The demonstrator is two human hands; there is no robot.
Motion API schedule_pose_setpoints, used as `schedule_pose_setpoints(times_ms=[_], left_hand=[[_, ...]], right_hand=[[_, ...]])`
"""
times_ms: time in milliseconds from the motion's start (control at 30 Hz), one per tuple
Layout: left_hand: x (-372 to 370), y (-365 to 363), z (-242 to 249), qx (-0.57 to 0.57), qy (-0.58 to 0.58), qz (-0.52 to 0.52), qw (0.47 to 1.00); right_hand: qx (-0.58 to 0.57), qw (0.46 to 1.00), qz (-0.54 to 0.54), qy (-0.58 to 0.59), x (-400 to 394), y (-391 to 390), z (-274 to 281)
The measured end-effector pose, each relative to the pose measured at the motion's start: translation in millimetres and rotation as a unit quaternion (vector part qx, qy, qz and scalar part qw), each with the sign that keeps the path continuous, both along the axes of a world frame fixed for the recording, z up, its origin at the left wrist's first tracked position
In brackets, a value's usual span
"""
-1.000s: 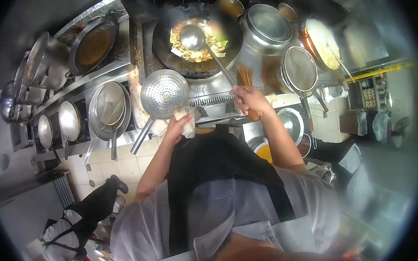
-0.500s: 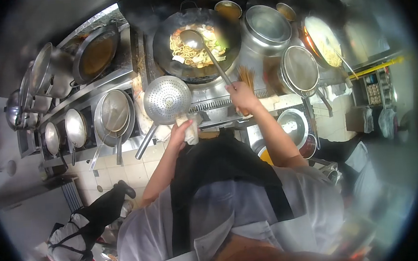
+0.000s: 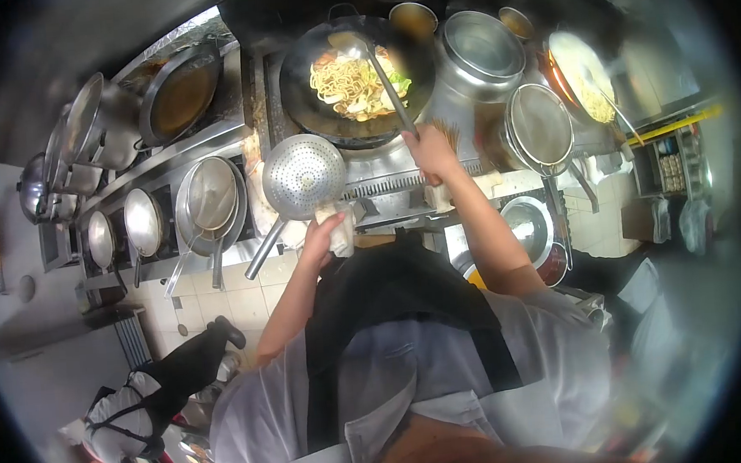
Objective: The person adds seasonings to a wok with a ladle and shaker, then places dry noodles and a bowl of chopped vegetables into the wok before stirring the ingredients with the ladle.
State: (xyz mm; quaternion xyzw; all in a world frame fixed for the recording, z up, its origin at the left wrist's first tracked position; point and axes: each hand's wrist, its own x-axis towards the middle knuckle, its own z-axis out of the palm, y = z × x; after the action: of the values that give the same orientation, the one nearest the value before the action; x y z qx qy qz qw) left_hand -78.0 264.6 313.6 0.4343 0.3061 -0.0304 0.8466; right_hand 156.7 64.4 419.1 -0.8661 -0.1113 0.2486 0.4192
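Observation:
My right hand [image 3: 432,153] is closed around the wooden-ended handle of a long ladle [image 3: 389,84]. The ladle's bowl rests at the far side of a black wok [image 3: 297,109], at the back edge of noodles with cabbage and other pieces [image 3: 351,87]. Near the stove's front edge, my left hand [image 3: 323,236] grips a folded pale cloth [image 3: 339,232]. Whatever lies under the cloth is hidden. A perforated metal skimmer [image 3: 303,176] lies just beyond my left hand, its handle pointing toward me on the left.
Right of the wok stand a metal pot [image 3: 485,44], a mesh strainer [image 3: 540,126] and a tilted pan of pale food [image 3: 581,74] with flame beside it. Leftward are a second wok [image 3: 180,99] and several strainers. Another person [image 3: 164,388] is at lower left.
The ladle's bowl has moved from on top of the noodles to the wok's far side, and my right hand has moved slightly forward. My left hand keeps its hold on the cloth.

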Motion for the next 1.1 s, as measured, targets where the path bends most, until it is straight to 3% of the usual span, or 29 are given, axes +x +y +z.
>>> schedule_pose_setpoints(times_ms=[133,300,500,567,600,633,667,700,733,767,833,900,1033,1100], left_hand=[[-1,-1,-8,0.020,0.034,-0.023,0.999],[-2,-5,6,0.040,0.025,0.000,0.999],[-8,3,-16,0.039,0.029,0.040,0.998],[-7,2,1,0.034,0.029,0.057,0.997],[-6,5,-4,0.019,0.013,0.049,0.999],[-4,5,-8,0.014,0.009,0.056,0.998],[-4,6,-11,0.012,0.011,0.049,0.999],[-4,7,-9,0.013,0.013,0.039,0.999],[-2,7,-5,0.010,0.014,0.028,0.999],[-2,7,-5,0.008,0.012,0.026,1.000],[4,4,-8,0.019,0.004,0.014,1.000],[3,4,-12,0.020,-0.005,0.011,1.000],[8,6,-20,0.024,-0.017,0.010,1.000],[6,5,-14,0.015,-0.011,0.003,1.000]], right_hand=[[-0.150,0.958,0.054,-0.240,35,23,-34],[-0.249,0.934,0.141,-0.216,28,-1,-13],[-0.269,0.928,0.111,-0.233,2,-47,-16],[-0.130,0.977,0.064,-0.157,-1,-58,-18],[-0.056,0.998,0.012,-0.035,-4,-59,-17],[-0.061,0.997,0.018,-0.039,-2,-57,-19],[0.063,0.994,-0.039,0.076,-1,-56,-24],[0.187,0.959,-0.098,0.190,-2,-56,-30],[0.239,0.926,-0.117,0.268,5,-52,-38],[0.238,0.927,-0.119,0.266,8,-49,-47],[0.066,0.995,-0.031,0.073,8,-34,-45],[0.034,0.998,-0.026,0.037,-9,-26,-27],[0.150,0.977,-0.065,0.136,-17,-8,-3],[0.230,0.925,-0.071,0.294,1,-2,-27]])
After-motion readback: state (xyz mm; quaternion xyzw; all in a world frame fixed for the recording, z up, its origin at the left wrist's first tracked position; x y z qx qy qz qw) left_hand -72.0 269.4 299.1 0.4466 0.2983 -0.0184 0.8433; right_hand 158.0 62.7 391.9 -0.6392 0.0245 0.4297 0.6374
